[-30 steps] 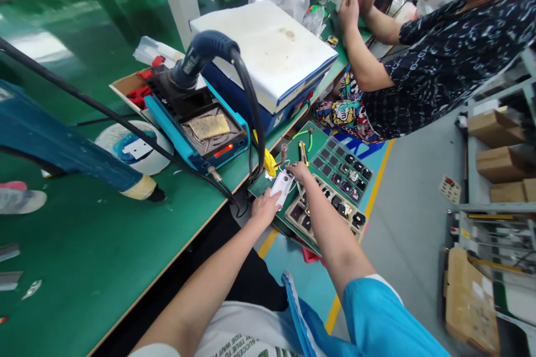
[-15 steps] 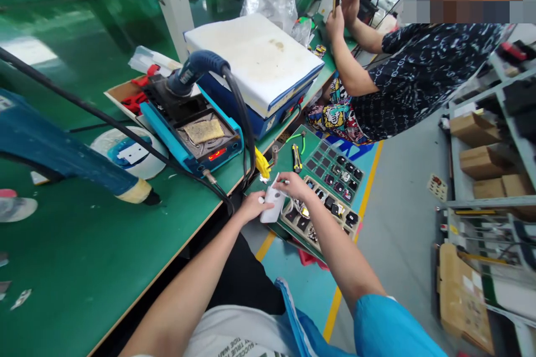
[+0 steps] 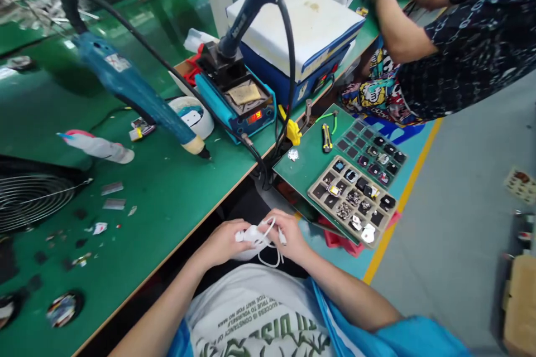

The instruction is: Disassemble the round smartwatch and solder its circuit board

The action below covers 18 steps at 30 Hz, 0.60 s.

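Note:
Both hands are in front of my shirt, past the edge of the green bench. My left hand [image 3: 221, 242] is closed on the left side of a white device [image 3: 250, 237]. Around the white cable [image 3: 270, 256], which hangs in a loop, the fingers of my right hand [image 3: 288, 237] are closed; a small white plug end shows by them. To the right of my hands a beige compartment tray [image 3: 310, 194] holds small parts. Behind it lies a dark tray [image 3: 357, 122] with black square pieces.
A blue electric screwdriver [image 3: 138, 95] hangs over the bench [image 3: 167, 206] at the left. Beyond are a soldering station [image 3: 251, 114], black cables, a white-topped blue box [image 3: 301, 28], yellow-handled [image 3: 292, 131] and green-handled pliers [image 3: 334, 122]. A person's arm [image 3: 402, 39] shows at the upper right.
My view has turned left. The white device has come closer to my body and lies lower between my hands. The cable now loops at my right hand, away from the compartment tray.

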Each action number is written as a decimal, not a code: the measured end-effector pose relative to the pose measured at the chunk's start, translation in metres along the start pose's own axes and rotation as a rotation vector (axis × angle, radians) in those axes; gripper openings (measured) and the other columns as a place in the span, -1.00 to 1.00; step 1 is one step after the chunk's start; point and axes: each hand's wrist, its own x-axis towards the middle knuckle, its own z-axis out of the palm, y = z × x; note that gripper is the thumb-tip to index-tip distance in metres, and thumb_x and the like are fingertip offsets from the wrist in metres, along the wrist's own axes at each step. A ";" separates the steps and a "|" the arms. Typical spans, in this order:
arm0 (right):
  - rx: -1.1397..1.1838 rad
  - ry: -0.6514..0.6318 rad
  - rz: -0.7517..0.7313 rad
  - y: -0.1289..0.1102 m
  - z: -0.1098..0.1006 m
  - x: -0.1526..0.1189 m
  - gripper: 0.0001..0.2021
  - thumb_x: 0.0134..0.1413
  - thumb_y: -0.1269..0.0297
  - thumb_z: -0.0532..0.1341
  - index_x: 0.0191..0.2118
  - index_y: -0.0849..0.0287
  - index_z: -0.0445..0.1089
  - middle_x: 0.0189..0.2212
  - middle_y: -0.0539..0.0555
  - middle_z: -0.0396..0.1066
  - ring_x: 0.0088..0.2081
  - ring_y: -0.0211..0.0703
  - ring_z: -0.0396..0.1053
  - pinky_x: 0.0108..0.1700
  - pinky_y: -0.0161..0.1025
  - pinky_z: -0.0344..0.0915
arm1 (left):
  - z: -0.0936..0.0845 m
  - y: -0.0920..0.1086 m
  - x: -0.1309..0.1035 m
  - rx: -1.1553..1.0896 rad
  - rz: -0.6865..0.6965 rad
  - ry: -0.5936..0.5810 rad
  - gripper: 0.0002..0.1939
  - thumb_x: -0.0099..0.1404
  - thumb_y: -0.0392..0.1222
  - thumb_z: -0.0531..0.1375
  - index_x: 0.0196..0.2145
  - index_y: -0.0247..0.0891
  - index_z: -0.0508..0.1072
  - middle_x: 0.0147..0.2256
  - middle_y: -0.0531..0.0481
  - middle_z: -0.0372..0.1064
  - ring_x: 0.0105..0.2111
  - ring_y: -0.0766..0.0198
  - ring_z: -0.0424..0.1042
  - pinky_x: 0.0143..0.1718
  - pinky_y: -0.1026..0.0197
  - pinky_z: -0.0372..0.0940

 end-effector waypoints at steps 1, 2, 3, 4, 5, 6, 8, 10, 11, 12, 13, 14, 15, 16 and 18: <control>0.010 0.044 0.023 0.000 -0.010 0.004 -0.68 0.32 0.05 0.24 -0.38 0.16 0.47 -0.44 0.06 0.44 -0.41 -0.19 0.39 -0.35 -0.27 0.31 | 0.004 -0.007 -0.001 0.001 -0.015 0.003 -0.84 0.11 -0.12 0.33 -0.34 -0.21 0.58 -0.35 0.03 0.45 -0.31 0.21 0.41 -0.27 0.24 0.16; 0.021 0.102 0.047 0.000 -0.022 0.008 -0.69 0.37 0.05 0.19 -0.32 0.15 0.47 -0.37 0.08 0.46 -0.34 -0.18 0.42 -0.29 -0.26 0.33 | 0.007 -0.014 -0.002 -0.002 -0.028 0.008 -0.82 0.09 -0.10 0.35 -0.34 -0.21 0.58 -0.34 0.02 0.45 -0.30 0.20 0.41 -0.26 0.23 0.16; 0.034 0.127 0.074 -0.001 -0.036 0.011 -0.69 0.42 0.07 0.13 -0.24 0.15 0.48 -0.31 0.09 0.48 -0.30 -0.18 0.43 -0.25 -0.26 0.35 | 0.009 -0.019 -0.002 -0.008 -0.038 0.016 -0.78 0.07 -0.08 0.37 -0.33 -0.21 0.59 -0.32 0.01 0.46 -0.28 0.18 0.42 -0.24 0.22 0.17; 0.051 0.124 0.094 -0.001 -0.048 0.014 -0.71 0.42 0.07 0.14 -0.21 0.15 0.48 -0.28 0.08 0.48 -0.29 -0.20 0.43 -0.24 -0.27 0.35 | 0.009 -0.023 -0.004 -0.018 -0.045 0.024 -0.75 0.07 -0.06 0.37 -0.29 -0.21 0.60 -0.28 -0.01 0.47 -0.25 0.16 0.42 -0.21 0.21 0.18; 0.073 0.064 0.112 -0.001 -0.056 0.014 -0.73 0.35 0.06 0.23 -0.23 0.15 0.50 -0.30 0.07 0.50 -0.30 -0.20 0.44 -0.25 -0.28 0.36 | 0.007 -0.026 -0.005 -0.033 -0.049 0.030 -0.72 0.08 -0.06 0.36 -0.24 -0.20 0.60 -0.25 -0.02 0.48 -0.23 0.15 0.43 -0.19 0.20 0.19; 0.097 -0.020 0.132 -0.001 -0.060 0.013 -0.73 0.28 0.04 0.30 -0.28 0.17 0.52 -0.34 0.06 0.51 -0.34 -0.21 0.45 -0.27 -0.29 0.37 | 0.004 -0.028 -0.007 -0.052 -0.051 0.032 -0.69 0.09 -0.07 0.35 -0.20 -0.20 0.61 -0.23 -0.02 0.48 -0.21 0.14 0.43 -0.17 0.20 0.19; 0.157 -0.197 0.177 0.005 -0.052 0.007 -0.68 0.17 0.01 0.39 -0.35 0.20 0.55 -0.43 0.05 0.52 -0.42 -0.21 0.46 -0.35 -0.31 0.37 | -0.004 -0.032 -0.010 -0.099 -0.047 0.020 -0.69 0.07 -0.09 0.34 -0.19 -0.19 0.61 -0.24 -0.01 0.47 -0.20 0.14 0.43 -0.15 0.20 0.21; 0.221 -0.309 0.223 0.014 -0.029 -0.001 -0.62 0.17 -0.06 0.37 -0.38 0.21 0.57 -0.49 0.06 0.52 -0.47 -0.21 0.46 -0.40 -0.31 0.38 | -0.010 -0.038 -0.012 -0.160 -0.041 -0.013 -0.73 0.03 -0.12 0.36 -0.26 -0.19 0.62 -0.28 0.03 0.44 -0.23 0.16 0.42 -0.17 0.21 0.21; 0.251 -0.332 0.242 0.019 -0.015 -0.004 -0.60 0.17 -0.09 0.36 -0.37 0.21 0.57 -0.48 0.07 0.52 -0.47 -0.20 0.47 -0.40 -0.30 0.39 | -0.013 -0.041 -0.012 -0.196 -0.038 -0.030 -0.74 0.00 -0.13 0.38 -0.29 -0.19 0.62 -0.30 0.04 0.43 -0.26 0.18 0.41 -0.20 0.23 0.22; 0.278 -0.337 0.258 0.024 -0.002 -0.006 -0.58 0.17 -0.11 0.35 -0.36 0.21 0.56 -0.46 0.08 0.54 -0.45 -0.19 0.48 -0.37 -0.29 0.41 | -0.013 -0.044 -0.012 -0.235 -0.034 -0.047 -0.74 -0.03 -0.14 0.40 -0.32 -0.20 0.61 -0.32 0.05 0.43 -0.28 0.20 0.40 -0.22 0.24 0.22; 0.300 -0.330 0.272 0.030 0.011 -0.006 -0.57 0.16 -0.13 0.35 -0.35 0.20 0.56 -0.44 0.09 0.55 -0.42 -0.18 0.50 -0.34 -0.28 0.43 | -0.013 -0.047 -0.011 -0.279 -0.030 -0.060 -0.71 -0.05 -0.14 0.42 -0.31 -0.21 0.60 -0.32 0.06 0.44 -0.29 0.22 0.40 -0.23 0.25 0.22; 0.319 -0.317 0.283 0.035 0.023 -0.005 -0.57 0.15 -0.15 0.35 -0.34 0.20 0.56 -0.41 0.10 0.56 -0.39 -0.17 0.50 -0.31 -0.26 0.44 | -0.012 -0.049 -0.010 -0.327 -0.024 -0.070 -0.66 -0.07 -0.12 0.44 -0.28 -0.22 0.59 -0.31 0.06 0.46 -0.30 0.23 0.40 -0.25 0.25 0.23; 0.335 -0.301 0.292 0.039 0.033 -0.003 -0.56 0.14 -0.16 0.36 -0.33 0.19 0.56 -0.40 0.10 0.56 -0.38 -0.16 0.50 -0.29 -0.25 0.44 | -0.009 -0.051 -0.008 -0.379 -0.017 -0.076 -0.59 -0.06 -0.09 0.44 -0.22 -0.23 0.56 -0.31 0.06 0.48 -0.31 0.24 0.40 -0.26 0.25 0.25; 0.346 -0.286 0.300 0.044 0.041 -0.001 -0.56 0.13 -0.18 0.36 -0.32 0.19 0.55 -0.41 0.09 0.56 -0.39 -0.16 0.50 -0.30 -0.25 0.44 | -0.006 -0.052 -0.006 -0.431 -0.008 -0.081 -0.53 -0.04 -0.03 0.44 -0.17 -0.23 0.52 -0.30 0.04 0.49 -0.31 0.24 0.41 -0.26 0.25 0.26; 0.356 -0.260 0.307 0.051 0.051 0.005 -0.54 0.11 -0.21 0.36 -0.31 0.18 0.55 -0.46 0.07 0.54 -0.44 -0.18 0.46 -0.35 -0.25 0.41 | 0.002 -0.052 -0.001 -0.521 0.012 -0.087 -0.47 0.03 0.08 0.39 -0.11 -0.24 0.43 -0.30 0.00 0.51 -0.33 0.23 0.43 -0.28 0.24 0.30</control>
